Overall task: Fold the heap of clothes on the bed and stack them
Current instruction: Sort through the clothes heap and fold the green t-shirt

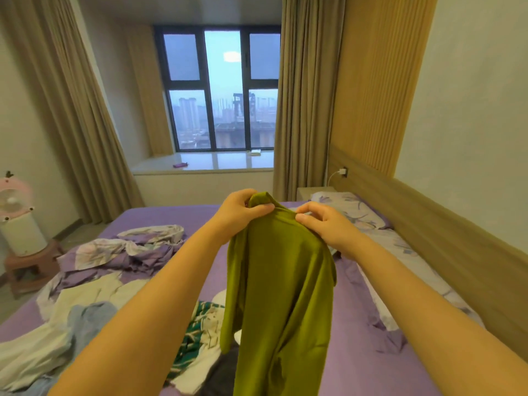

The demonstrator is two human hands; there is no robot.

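Garment: olive shirt (281,281), held up in the air over the bed (357,324), hanging in loose vertical folds from the top edge down to the bottom of the view at 6 o'clock.
Left hand (240,210): fingers and thumb curled round the top edge of the shirt, bunching the cloth into a small peak; sits at 11 o'clock of the shirt.
Right hand (325,221): thumb and fingertips pinch the top edge at 1 o'clock of the shirt; near the left hand, a short span of cloth between them.
Arms: both bare, stretched forward from the lower corners of the view.
Heap (94,318): mixed clothes lying on the bed at 8 o'clock of the shirt; white and pale blue pieces, unfolded.
Print garment (197,335): green and white, partly hidden behind the left forearm and the shirt.
Quilt (128,250): purple floral, crumpled, at 10 o'clock of the shirt, beyond the heap.
Pillow (351,207): floral, at 2 o'clock, against the headboard (457,252).
Bed sheet: purple, wrinkled at 4 o'clock.
Window (221,90): at 12 o'clock, curtains (308,95) drawn back on both sides, towers outside.
Fan (14,204): pink, on a stool (31,270) at 9 o'clock, off the bed.
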